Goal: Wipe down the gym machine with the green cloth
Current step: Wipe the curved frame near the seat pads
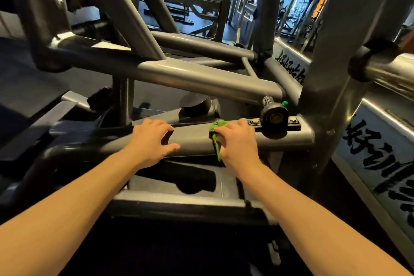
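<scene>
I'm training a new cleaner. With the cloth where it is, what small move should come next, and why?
Probably slide the right hand with the green cloth leftward along the bar, towards the left hand. The cloth is pressed against the bar right beside the bolted bracket, and the stretch between the hands is bare.

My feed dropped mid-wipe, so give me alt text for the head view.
The right hand holds the green cloth against a grey bar of the gym machine, beside a bolted pivot. The left hand rests on the same bar with fingers spread, apart from the cloth. More grey frame tubes cross above.
</scene>
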